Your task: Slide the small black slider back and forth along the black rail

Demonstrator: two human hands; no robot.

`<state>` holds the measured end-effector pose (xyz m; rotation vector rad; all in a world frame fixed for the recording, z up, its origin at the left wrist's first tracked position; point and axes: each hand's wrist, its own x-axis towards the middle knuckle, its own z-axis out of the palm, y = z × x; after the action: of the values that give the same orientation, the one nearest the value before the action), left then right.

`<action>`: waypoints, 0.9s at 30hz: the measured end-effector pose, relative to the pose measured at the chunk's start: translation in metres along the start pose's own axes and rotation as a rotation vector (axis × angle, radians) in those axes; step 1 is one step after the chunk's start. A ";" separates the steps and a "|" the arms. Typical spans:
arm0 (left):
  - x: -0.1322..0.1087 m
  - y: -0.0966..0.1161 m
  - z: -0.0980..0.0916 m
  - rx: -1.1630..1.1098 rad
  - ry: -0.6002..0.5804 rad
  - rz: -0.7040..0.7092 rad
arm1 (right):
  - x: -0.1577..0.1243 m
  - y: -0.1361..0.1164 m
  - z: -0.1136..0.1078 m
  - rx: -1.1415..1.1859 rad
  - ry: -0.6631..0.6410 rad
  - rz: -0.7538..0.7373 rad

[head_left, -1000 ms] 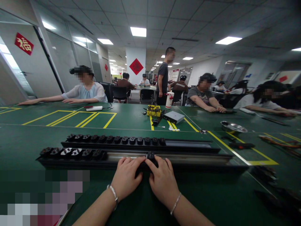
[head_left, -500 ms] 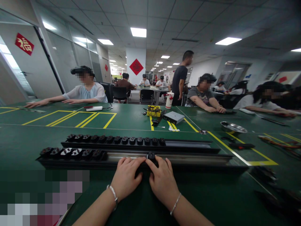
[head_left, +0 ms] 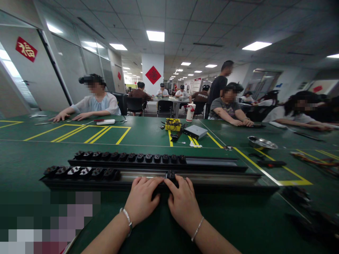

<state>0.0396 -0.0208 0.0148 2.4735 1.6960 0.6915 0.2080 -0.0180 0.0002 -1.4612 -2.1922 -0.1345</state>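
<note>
A long black channel rail (head_left: 222, 179) with a metallic inner strip lies across the table before me. My left hand (head_left: 143, 197) has its fingers bent over the rail's near edge, its thumb on the near side. Its index fingertip is beside a small black socket module (head_left: 171, 174) seated in the channel. My right hand (head_left: 184, 203) has its fingers around that module, index at its near left and middle finger at its right. Several more socket modules, black ones (head_left: 97, 172) and white ones (head_left: 85, 170), stand in the rail's left part. The fingertips partly hide the module's lower side.
Behind lies a second rail (head_left: 214, 163) with a row of black modules (head_left: 140, 157). Farther off are a yellow block with cables (head_left: 173, 124), a grey box (head_left: 195, 131), a bottle (head_left: 190, 113) and a metal bowl (head_left: 262, 143). Co-workers sit across the table.
My hands and the socket module stay practically in place. The walking person has moved right in the background. The co-worker at left has drawn an outstretched hand inward.
</note>
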 end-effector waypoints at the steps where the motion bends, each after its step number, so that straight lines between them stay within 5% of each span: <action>1: 0.000 0.000 0.000 0.001 0.001 0.001 | 0.000 0.000 0.000 0.004 0.000 0.000; 27: 0.000 0.000 0.001 0.011 0.008 0.007 | -0.001 0.001 0.001 0.012 0.014 0.001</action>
<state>0.0402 -0.0204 0.0136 2.4889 1.6992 0.6956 0.2084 -0.0183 -0.0012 -1.4510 -2.1775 -0.1307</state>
